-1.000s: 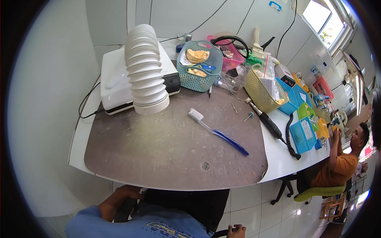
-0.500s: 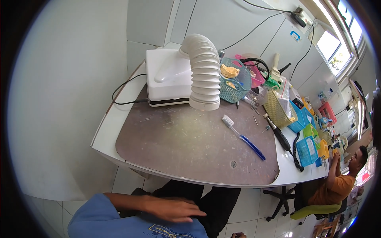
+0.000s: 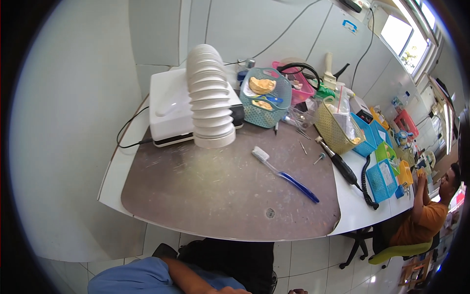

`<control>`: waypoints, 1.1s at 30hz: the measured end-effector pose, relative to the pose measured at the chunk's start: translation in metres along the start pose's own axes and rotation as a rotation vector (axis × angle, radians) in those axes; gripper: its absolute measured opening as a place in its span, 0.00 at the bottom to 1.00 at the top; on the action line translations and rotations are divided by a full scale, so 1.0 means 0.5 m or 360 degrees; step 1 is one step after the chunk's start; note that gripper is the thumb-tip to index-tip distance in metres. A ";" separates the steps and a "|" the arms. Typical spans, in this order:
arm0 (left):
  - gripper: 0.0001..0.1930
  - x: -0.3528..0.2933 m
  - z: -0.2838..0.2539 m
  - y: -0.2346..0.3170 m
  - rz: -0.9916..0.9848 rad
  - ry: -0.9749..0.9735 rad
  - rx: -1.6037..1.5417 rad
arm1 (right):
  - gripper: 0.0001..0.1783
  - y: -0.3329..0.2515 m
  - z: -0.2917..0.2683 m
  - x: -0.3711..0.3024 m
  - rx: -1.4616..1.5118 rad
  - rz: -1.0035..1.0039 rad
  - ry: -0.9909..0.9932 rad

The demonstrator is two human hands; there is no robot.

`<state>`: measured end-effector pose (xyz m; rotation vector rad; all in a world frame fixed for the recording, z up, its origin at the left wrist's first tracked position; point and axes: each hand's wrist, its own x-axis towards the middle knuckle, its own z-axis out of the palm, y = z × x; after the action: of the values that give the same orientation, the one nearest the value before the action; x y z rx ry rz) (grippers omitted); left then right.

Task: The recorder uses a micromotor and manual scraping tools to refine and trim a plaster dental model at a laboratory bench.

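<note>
My left hand (image 3: pixel 231 290) is low in front of my body, mostly cut off by the lower edge, so its fingers are hidden. Only a sliver of my right hand (image 3: pixel 298 291) shows at that same edge, and what it may hold cannot be made out. Neither hand touches the bench. A toothbrush (image 3: pixel 286 175) with a blue and clear handle and white bristles lies on the brown work mat (image 3: pixel 205 191). Right of it are a black rotary handpiece (image 3: pixel 343 168) with a coiled cord and a few thin metal bits (image 3: pixel 303 147).
A white box-shaped unit (image 3: pixel 169 108) with a ribbed white hose (image 3: pixel 209 98) stands at the back left. Beside it, a teal basket (image 3: pixel 264 116) holds tan dental casts (image 3: pixel 262 85). A yellow basket (image 3: pixel 335 132) and blue baskets (image 3: pixel 382 179) line the right. A person in orange (image 3: pixel 431 218) sits far right.
My left hand has dropped toward the lower edge and nearly out of view. The view has shifted, so the bench things appear further left. The toothbrush lies in the same place on the mat.
</note>
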<state>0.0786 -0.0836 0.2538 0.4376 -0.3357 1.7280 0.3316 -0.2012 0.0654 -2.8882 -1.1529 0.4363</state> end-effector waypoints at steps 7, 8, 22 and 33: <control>0.06 0.089 -0.048 -0.034 -0.0511 -0.0769 0.0068 | 0.15 0.015 0.004 0.017 0.0097 -0.0047 0.0009; 0.06 0.094 -0.053 -0.037 -0.0510 -0.0912 0.0203 | 0.15 0.016 -0.001 0.013 0.0098 -0.0051 0.0007; 0.08 0.115 -0.053 -0.087 -0.0183 -0.1018 0.0388 | 0.08 -0.166 -0.303 0.191 0.1041 -0.1306 0.1249; 0.14 0.175 -0.070 0.084 -0.0155 -0.2172 0.2624 | 0.31 -0.714 -0.520 0.239 0.0690 -0.2627 0.0621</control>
<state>0.0188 0.0000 0.2642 2.7328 0.2935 0.9585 0.2398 0.1662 0.3218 -0.9045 -2.2777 0.0025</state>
